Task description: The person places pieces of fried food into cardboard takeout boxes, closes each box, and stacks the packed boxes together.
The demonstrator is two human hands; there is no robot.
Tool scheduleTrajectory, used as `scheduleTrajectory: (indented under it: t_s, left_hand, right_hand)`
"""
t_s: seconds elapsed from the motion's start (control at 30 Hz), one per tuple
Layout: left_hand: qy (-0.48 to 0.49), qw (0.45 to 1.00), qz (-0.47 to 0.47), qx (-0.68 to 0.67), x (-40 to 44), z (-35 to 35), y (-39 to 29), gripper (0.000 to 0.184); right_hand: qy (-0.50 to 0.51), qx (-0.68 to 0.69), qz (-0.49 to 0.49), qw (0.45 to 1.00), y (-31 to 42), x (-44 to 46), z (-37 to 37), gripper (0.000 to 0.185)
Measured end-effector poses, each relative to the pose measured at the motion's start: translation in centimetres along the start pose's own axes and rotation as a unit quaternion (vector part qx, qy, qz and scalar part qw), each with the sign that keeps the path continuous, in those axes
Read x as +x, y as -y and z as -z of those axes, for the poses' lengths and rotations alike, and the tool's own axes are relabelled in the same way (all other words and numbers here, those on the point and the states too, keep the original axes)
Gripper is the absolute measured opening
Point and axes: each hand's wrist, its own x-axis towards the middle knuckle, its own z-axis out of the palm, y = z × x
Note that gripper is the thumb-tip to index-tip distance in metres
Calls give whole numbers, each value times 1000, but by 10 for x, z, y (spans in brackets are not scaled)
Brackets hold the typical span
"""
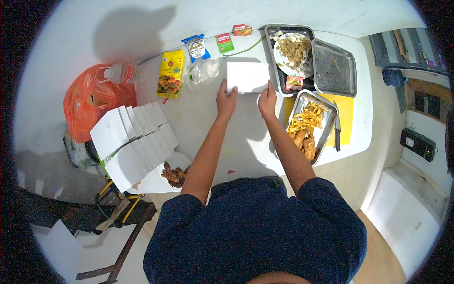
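A plain white box (248, 76) is held level over the table between my two hands. My left hand (226, 100) grips its near left corner, thumb on top. At the near right corner, my right hand (267, 100) has its fingers closed on the edge. What lies inside the box, if anything, cannot be seen. Just left of it is a clear plastic bag (204, 73) with pale contents. Right of my right arm, a metal tray (332, 124) holds fries (309, 117) and fried chicken (305, 144).
Stacked white boxes (137, 137) stand at left beside a plate of dark meat (175, 176). A knife (337, 130) lies by the yellow board (347, 118). Behind are a dark tray (270, 35), yellow packet (170, 71), blue packet (196, 47) and orange bag (78, 104).
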Motion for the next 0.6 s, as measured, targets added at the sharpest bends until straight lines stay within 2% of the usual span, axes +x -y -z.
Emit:
scheduleTrajectory:
  t_s: [0.03,0.07,0.1,0.17,0.23,0.33,0.43,0.5,0.6]
  left_hand:
    - [7,1000,-16,-21,9,-2,-9,48]
    - [13,999,-32,-42,18,-4,-18,48]
    - [27,999,18,-5,26,-5,-27,44]
    - [25,999,-30,-14,47,-12,-25,41]
    - [43,997,-56,-7,61,-13,-29,39]
    - [85,993,53,-64,69,-12,-42,41]
    - [63,996,9,-59,71,-15,-37,43]
    - [70,997,16,-24,68,-15,-33,45]
    - [77,997,25,-4,61,-12,-35,53]
  right_hand:
    - [-27,-34,71,997,-4,11,-8,43]
    - [-34,-27,79,996,-7,22,-16,43]
    - [-41,-21,87,995,-10,34,-23,43]
    - [-64,-33,140,988,-21,56,-36,43]
    - [-33,-22,95,995,-9,67,-34,44]
    - [0,-19,83,996,-4,77,-30,44]
    - [-12,-36,121,992,-7,79,-27,44]
    - [-33,-43,164,985,-10,77,-26,43]
    - [-9,-75,117,990,-14,74,-13,44]
